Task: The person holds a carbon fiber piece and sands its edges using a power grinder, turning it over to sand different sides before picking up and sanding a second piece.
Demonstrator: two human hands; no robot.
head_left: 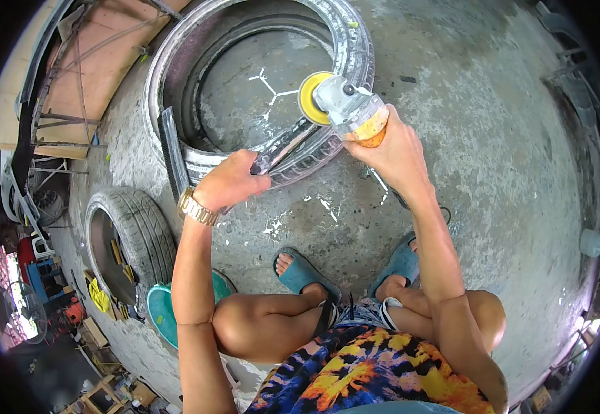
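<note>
My right hand (398, 153) is wrapped round the orange and grey body of an angle grinder (345, 103). The grinder's round yellow disc (309, 100) overlaps the far end of a long dark strip (287, 146) with pale scuffed patches. Closed over the near end of that strip is my left hand (230, 181), with a metal-band watch on its wrist. Another dark ribbed length (170, 148) rises beside the left hand; its join with the strip is hidden. Both hands are over the near rim of a large tire (355, 52) lying flat on the floor.
A second tire (145, 231) stands at the left, beside a teal basin (163, 314) partly behind my left arm. My sandalled feet (303, 272) are on the wet-looking concrete floor (479, 159). Large panels on metal frames (117, 52) lean at upper left.
</note>
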